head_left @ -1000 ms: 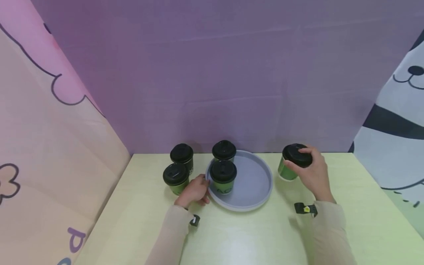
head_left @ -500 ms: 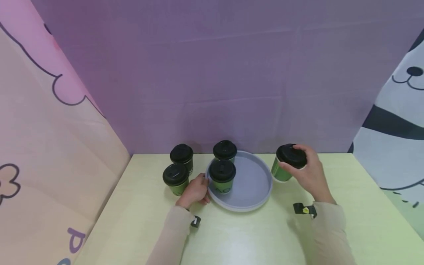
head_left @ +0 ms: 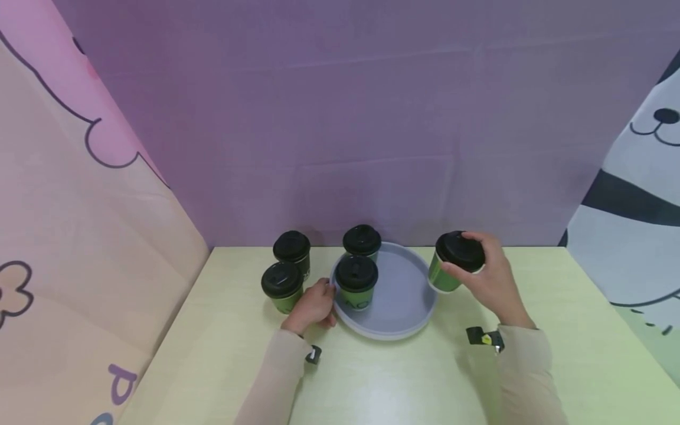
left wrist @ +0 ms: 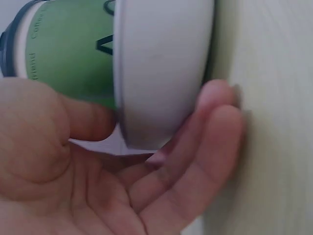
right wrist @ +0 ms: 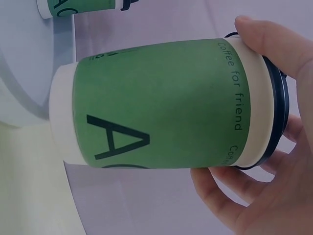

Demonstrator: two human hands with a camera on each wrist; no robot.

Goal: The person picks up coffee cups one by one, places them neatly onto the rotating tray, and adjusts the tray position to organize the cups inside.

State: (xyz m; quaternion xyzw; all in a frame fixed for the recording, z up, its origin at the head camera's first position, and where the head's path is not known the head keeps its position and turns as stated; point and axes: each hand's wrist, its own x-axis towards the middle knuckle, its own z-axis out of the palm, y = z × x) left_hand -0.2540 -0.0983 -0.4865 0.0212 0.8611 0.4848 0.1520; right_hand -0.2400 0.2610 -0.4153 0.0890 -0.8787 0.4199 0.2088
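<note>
My right hand (head_left: 493, 282) grips a green paper coffee cup (head_left: 443, 276) near its black lid, thumb on one side and fingers on the other. The cup tilts a little, and its base overlaps the right rim of the round grey tray (head_left: 406, 295). At the tray's left edge is my left hand (head_left: 314, 305). In the left wrist view its thumb lies against the upper rim, and its fingers curl under the tray wall (left wrist: 164, 73). Two lidded cups stand on the tray's left part, a front cup (head_left: 358, 283) and a back cup (head_left: 362, 239) partly hidden behind it.
Left of the tray, two more lidded cups stand on the pale table (head_left: 372, 383): a front cup (head_left: 282, 286) beside my left hand and a back cup (head_left: 291, 248). A purple cloth backdrop (head_left: 319, 118) rises directly behind the table, with printed cloths at both sides.
My right hand has carried its cup leftward from the table's right side to the tray's right rim. The left hand stays at the tray's edge.
</note>
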